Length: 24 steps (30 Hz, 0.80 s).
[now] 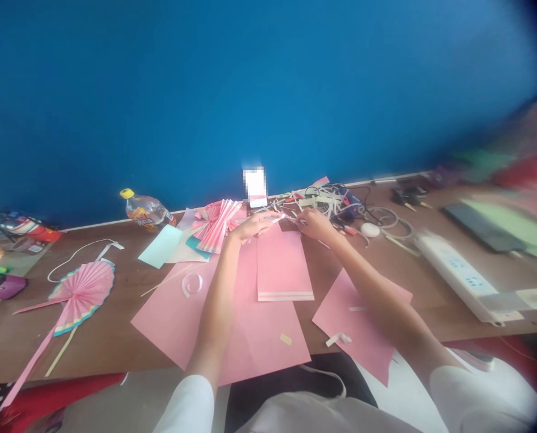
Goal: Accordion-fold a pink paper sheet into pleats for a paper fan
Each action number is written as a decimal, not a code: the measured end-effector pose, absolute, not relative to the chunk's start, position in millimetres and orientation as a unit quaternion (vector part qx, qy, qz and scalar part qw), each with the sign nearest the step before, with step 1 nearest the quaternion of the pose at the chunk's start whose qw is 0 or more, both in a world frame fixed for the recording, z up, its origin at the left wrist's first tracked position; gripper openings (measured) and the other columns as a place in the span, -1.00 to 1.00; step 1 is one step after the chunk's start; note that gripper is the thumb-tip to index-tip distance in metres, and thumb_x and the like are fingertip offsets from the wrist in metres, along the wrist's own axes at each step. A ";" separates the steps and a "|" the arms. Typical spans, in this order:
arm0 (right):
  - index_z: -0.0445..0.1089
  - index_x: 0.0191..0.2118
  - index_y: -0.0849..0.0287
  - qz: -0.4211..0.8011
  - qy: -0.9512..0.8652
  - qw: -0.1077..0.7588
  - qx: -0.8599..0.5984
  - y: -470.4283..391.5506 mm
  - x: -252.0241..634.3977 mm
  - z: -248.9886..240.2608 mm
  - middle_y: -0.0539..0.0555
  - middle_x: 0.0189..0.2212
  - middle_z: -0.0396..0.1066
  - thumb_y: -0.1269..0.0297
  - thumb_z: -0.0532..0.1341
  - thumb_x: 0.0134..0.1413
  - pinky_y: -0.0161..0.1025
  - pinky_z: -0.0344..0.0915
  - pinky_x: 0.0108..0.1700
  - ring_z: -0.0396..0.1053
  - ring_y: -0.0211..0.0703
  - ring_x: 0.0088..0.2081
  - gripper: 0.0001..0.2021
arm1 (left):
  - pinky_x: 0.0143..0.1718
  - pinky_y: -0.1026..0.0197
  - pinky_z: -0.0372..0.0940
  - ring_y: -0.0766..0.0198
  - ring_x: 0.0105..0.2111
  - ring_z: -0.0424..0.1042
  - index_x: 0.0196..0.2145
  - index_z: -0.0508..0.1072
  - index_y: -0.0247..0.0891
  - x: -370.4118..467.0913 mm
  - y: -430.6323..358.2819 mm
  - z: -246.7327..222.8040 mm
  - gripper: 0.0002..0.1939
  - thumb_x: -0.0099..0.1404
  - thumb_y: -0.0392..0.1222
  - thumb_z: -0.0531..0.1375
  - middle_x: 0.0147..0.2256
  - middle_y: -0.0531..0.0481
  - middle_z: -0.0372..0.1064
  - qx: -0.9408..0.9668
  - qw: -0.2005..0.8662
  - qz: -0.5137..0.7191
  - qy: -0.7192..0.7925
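Observation:
Both of my hands are stretched over the far side of the table, close together. My left hand (258,226) pinches a small white paper strip (279,219) at its fingertips. Just to the right, my right hand (314,225) is closed, and a thin, pale tip sticks out from it towards the strip; what it grips is too small to name. Below the hands lies a folded pink paper (285,270) with white stripes along its near edge. It rests partly on a larger pink sheet (178,319). Another pink sheet (340,313) lies under my right forearm.
A pleated pink fan (81,294) lies at left, another pleated pink piece (223,222) at the back. A plastic bottle (147,210) leans near the wall. Paper scraps (325,201) and cables crowd the back right. A white power strip (462,273) lies at right.

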State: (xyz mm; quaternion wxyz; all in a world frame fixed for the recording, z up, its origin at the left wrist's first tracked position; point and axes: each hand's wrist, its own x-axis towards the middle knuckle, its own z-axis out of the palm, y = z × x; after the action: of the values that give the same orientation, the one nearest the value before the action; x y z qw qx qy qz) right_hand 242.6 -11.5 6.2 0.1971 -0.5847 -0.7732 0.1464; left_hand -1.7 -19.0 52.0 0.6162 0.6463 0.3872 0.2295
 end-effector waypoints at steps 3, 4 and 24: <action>0.46 -0.36 0.21 0.283 -0.719 0.287 -0.567 -15.9 233.5 17.1 0.11 -0.38 0.45 0.17 0.10 0.16 -0.28 0.18 -0.29 0.34 -0.17 -0.36 -0.74 | -0.57 0.28 -0.19 0.44 -0.65 -0.14 0.05 0.43 -0.23 0.2 -17.7 48.3 -0.55 0.23 -0.05 0.20 -0.67 0.22 -0.13 0.649 0.621 0.220 0.381; 0.45 -0.33 0.21 0.337 -0.706 0.312 -0.539 -18.1 230.4 21.4 0.08 -0.43 0.44 0.10 0.08 0.18 -0.28 0.18 -0.33 0.32 -0.20 -0.41 -0.69 | -0.57 0.29 -0.18 0.44 -0.66 -0.15 0.07 0.42 -0.24 1.0 -17.3 47.2 -0.54 0.23 -0.07 0.19 -0.67 0.22 -0.11 0.647 0.624 0.221 0.377; 0.34 -0.45 0.18 0.281 -0.657 0.356 -0.603 -24.5 233.1 37.6 0.00 -0.57 0.37 0.23 0.12 0.00 -0.30 0.08 -0.44 0.25 -0.23 -0.50 -0.85 | -0.53 0.36 0.16 0.44 -0.62 0.28 -0.32 0.50 -0.40 -29.5 -1.6 43.6 -0.61 0.26 0.06 0.21 -0.62 0.02 0.33 0.664 0.537 0.263 0.448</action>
State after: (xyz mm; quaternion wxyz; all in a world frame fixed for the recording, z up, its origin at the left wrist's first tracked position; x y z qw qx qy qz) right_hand 233.1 -24.5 37.6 0.3558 -0.6025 -0.6566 0.2814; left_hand -29.5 -1.6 43.6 0.5372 0.6643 0.4480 0.2634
